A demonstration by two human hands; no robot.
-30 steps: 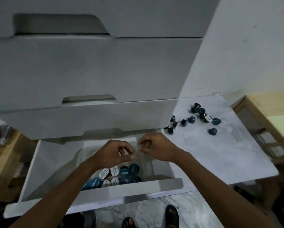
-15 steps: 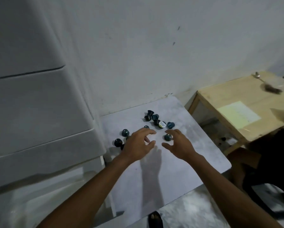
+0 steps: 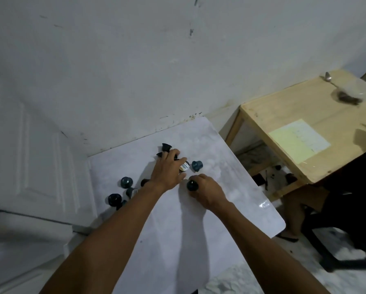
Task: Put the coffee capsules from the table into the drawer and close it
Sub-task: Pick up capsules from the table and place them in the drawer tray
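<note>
About ten coffee capsules (image 3: pixel 126 182) are countable on the white surface (image 3: pixel 199 240), all in its far half toward the wall (image 3: pixel 135 71). The left forearm hides part of the near group, so the count is uncertain.

Left hand (image 3: pixel 167 172): palm down over the far group, fingers reaching a white-lidded capsule (image 3: pixel 184 166); I cannot tell whether it grasps anything.

Right hand (image 3: pixel 206 193): grasping one dark capsule (image 3: pixel 192 185).

One teal capsule (image 3: pixel 197 165) lies free just beside.

A gap separates the surface's right edge from one wooden table (image 3: pixel 284 115).
</note>
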